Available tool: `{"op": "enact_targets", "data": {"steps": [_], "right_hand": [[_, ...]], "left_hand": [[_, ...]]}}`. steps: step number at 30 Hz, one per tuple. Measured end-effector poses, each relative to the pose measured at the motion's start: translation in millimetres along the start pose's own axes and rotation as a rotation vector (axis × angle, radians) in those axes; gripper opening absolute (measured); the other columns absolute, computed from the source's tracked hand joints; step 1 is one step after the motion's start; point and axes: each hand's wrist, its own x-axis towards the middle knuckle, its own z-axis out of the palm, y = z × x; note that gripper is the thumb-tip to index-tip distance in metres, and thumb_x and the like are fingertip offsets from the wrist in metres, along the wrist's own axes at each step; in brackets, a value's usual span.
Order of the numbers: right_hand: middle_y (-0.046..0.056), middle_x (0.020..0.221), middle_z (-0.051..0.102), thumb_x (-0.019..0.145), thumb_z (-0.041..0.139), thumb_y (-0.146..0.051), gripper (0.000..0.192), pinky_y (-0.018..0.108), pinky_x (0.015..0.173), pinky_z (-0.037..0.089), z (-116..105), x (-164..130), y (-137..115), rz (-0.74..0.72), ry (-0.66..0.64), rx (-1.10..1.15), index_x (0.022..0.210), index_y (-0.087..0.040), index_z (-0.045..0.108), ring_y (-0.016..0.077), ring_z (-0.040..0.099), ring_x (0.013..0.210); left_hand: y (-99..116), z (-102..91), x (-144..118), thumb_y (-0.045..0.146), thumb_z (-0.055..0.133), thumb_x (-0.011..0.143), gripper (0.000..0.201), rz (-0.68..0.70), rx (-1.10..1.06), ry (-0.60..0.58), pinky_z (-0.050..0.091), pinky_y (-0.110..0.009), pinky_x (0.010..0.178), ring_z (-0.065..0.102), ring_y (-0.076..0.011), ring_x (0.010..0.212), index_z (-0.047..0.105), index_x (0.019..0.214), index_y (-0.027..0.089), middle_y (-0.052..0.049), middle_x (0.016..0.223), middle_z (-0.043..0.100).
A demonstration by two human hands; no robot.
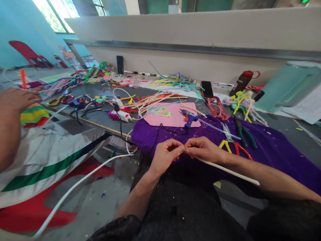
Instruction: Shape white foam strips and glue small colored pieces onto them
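Both hands meet low in the centre of the frame, each grip pinched shut on the same white pipe cleaner (225, 170): the left hand (164, 155) nips its end between thumb and fingertips, and the right hand (204, 150) pinches it just beside, knuckles almost touching. From there the stem runs down to the lower right under the right forearm, straight and bare.

Judging by that, the work looks barely begun: only the tip is being bent or twisted, if at all, and the pinch hides the end itself, so I cannot tell whether a loop is formed. All the rest of the stem is unshaped.

The hands hover over the near edge of the desk, above a purple cloth (276, 150). Just beyond lie a blue glue gun (188, 117) on a pink sheet (173, 118), scissors (229, 139) and pliers (244, 132), so room ahead is tight. Open room lies toward the lap. Another person's arm (10, 120) fills the left edge, well apart.
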Motion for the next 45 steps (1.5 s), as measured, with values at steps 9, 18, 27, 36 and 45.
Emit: {"op": "enact_targets", "data": {"steps": [9, 18, 27, 36, 45], "right_hand": [[-0.003, 0.056, 0.049, 0.081, 0.052, -0.038, 0.026, 0.021, 0.047, 0.03, 2, -1, 3, 0.0, 0.025, -0.065, 0.071, -0.015, 0.056, 0.0074, 0.04, 0.05], [-0.004, 0.054, 0.047, 0.08, 0.053, -0.041, 0.028, 0.021, 0.047, 0.029, 0, -2, 0, 0.003, 0.028, -0.076, 0.07, -0.015, 0.055, 0.0075, 0.04, 0.049], [-0.005, 0.056, 0.044, 0.077, 0.056, -0.04, 0.028, 0.021, 0.047, 0.027, 2, -1, 3, 0.047, -0.027, -0.014, 0.064, -0.015, 0.052, 0.0065, 0.036, 0.05], [-0.004, 0.055, 0.047, 0.081, 0.053, -0.041, 0.027, 0.02, 0.044, 0.028, 2, -5, 0, -0.007, -0.067, -0.048, 0.069, -0.016, 0.054, 0.0065, 0.039, 0.047], [-0.002, 0.062, 0.054, 0.083, 0.052, -0.035, 0.021, 0.021, 0.054, 0.036, 6, -7, 3, -0.151, -0.055, -0.187, 0.077, -0.016, 0.06, 0.0089, 0.047, 0.056]], "left_hand": [[-6, 3.6, 4, 0.035, 0.066, 0.07, 0.022, -0.061, -0.112, 0.039, 0.035, -0.017, 0.043, 0.042, -0.0048, 0.043, 0.059, 0.071, 0.014, 0.004, 0.053, 0.051], [-4, 0.2, 2, 0.04, 0.064, 0.07, 0.027, -0.077, -0.059, -0.016, 0.036, -0.018, 0.044, 0.047, -0.0067, 0.047, 0.062, 0.07, 0.013, 0.001, 0.056, 0.056], [-10, -0.2, 5, 0.039, 0.064, 0.071, 0.027, -0.096, -0.16, 0.014, 0.034, -0.018, 0.043, 0.045, -0.0056, 0.045, 0.06, 0.068, 0.013, 0.001, 0.056, 0.056], [-6, -10.3, 11, 0.036, 0.066, 0.068, 0.024, -0.097, -0.324, 0.117, 0.028, -0.016, 0.038, 0.042, -0.003, 0.04, 0.058, 0.062, 0.014, 0.003, 0.054, 0.054], [-4, -18.9, 11, 0.034, 0.064, 0.072, 0.023, -0.071, -0.297, 0.06, 0.028, -0.016, 0.038, 0.042, -0.0028, 0.041, 0.058, 0.065, 0.013, 0.003, 0.056, 0.054]]}}
